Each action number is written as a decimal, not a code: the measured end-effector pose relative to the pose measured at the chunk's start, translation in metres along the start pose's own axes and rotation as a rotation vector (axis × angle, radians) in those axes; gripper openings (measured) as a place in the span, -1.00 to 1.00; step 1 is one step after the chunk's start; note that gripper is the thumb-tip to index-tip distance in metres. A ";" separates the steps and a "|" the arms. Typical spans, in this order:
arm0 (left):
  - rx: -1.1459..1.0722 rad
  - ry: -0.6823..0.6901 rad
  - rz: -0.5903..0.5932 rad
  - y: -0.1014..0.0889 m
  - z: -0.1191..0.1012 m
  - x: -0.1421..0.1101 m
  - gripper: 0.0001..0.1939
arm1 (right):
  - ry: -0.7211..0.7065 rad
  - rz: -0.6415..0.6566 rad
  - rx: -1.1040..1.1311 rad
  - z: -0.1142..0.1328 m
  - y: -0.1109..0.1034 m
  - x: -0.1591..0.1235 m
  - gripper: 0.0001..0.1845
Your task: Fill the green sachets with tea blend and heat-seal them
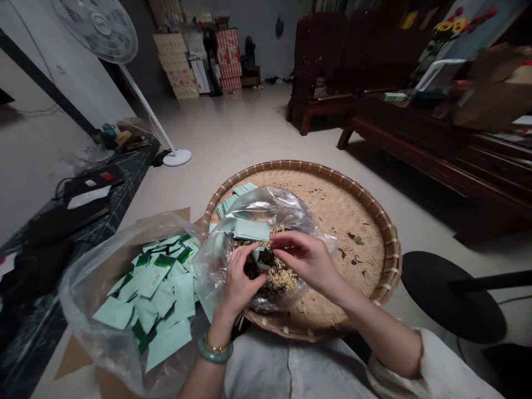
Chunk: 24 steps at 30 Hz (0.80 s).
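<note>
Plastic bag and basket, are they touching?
Touching: the head view shows the bag resting inside the basket, lying on its woven bottom.

We face a pale tiled floor [233, 127], stacked cartons [177, 58] against the far wall [270, 39], a dark wooden settee [320, 72] at right, and a white standing fan [95, 33] at left.

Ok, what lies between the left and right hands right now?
In the head view, a pale green sachet and dark and tan dried leaves lie between the left hand and right hand, inside a clear plastic bag.
</note>
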<state>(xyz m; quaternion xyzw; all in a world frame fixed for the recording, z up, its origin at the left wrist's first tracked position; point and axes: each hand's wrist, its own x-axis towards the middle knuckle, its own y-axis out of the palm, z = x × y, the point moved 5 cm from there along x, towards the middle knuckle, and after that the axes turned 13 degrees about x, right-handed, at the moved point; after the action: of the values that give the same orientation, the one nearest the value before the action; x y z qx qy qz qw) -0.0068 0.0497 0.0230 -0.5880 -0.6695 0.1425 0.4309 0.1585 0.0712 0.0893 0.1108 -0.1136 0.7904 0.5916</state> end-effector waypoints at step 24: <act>-0.593 -0.566 0.311 0.013 0.026 -0.008 -0.78 | 0.236 0.143 -0.116 -0.030 -0.021 0.003 -0.84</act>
<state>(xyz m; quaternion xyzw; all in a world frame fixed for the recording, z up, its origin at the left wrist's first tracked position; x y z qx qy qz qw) -0.0174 0.0539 -0.0048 -0.7178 -0.6768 0.1626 0.0166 0.1768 0.0892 0.0629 -0.0256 -0.0967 0.8302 0.5484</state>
